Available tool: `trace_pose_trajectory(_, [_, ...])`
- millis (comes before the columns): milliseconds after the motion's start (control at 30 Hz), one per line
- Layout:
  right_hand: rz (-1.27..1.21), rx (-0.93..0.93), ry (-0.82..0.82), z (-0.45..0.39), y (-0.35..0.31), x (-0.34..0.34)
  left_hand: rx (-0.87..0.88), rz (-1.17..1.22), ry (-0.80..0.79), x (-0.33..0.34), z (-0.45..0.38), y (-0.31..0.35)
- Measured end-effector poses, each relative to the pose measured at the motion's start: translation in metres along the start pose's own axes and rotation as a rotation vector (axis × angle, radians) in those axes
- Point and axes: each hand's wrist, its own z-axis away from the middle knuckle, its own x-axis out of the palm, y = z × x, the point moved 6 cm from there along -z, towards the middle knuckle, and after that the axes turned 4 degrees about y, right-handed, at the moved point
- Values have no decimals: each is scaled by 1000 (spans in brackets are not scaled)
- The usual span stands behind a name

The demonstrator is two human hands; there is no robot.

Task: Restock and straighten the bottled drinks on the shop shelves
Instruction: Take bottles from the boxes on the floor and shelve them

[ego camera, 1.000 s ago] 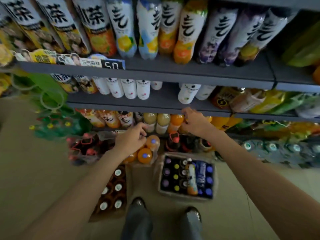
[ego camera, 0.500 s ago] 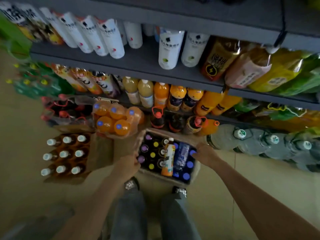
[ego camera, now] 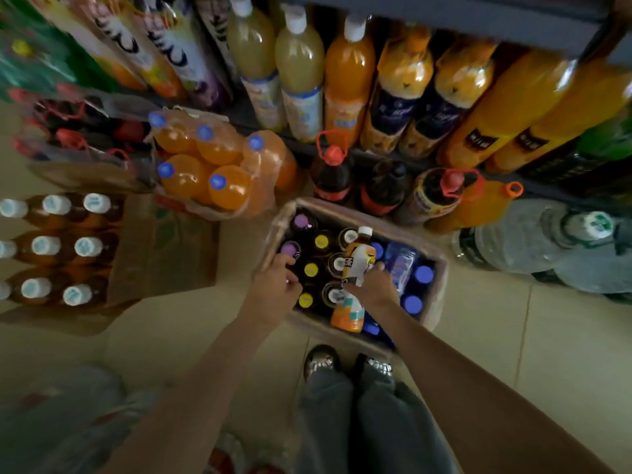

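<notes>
Fingers [ego camera: 371,268] of the right hand [ego camera: 374,285] wrapping round the orange-and-white bottle [ego camera: 355,268], clamping it near the middle as it lies tilted across the caps in the cardboard box [ego camera: 436,278]. Left hand [ego camera: 273,289] hanging over the box's left edge, fingertips curling together beside a purple-capped bottle [ego camera: 290,248]; gripping or just touching, cannot tell. Box sitting on the floor just below the bottom shelf's big orange bottles [ego camera: 403,83]. Shrink-wrapped orange pack [ego camera: 212,165] sitting just left of the box.

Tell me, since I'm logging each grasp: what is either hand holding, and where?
The right hand grips the lying bottle around its middle. The left hand holds nothing; its fingertips touch a purple cap.
</notes>
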Motion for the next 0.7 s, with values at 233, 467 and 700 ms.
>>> trace_pose_trajectory(233, [-169, 222, 18, -33, 13, 31, -35, 141, 30, 22, -17, -27])
trace_pose_trajectory(467, [-701, -64, -261, 68, -43, -87, -107, 336, -240, -29, 25, 54])
trace_pose_trajectory(700, [-478, -600, -35, 274, -167, -382, 379, 412, -378, -220, 132, 295])
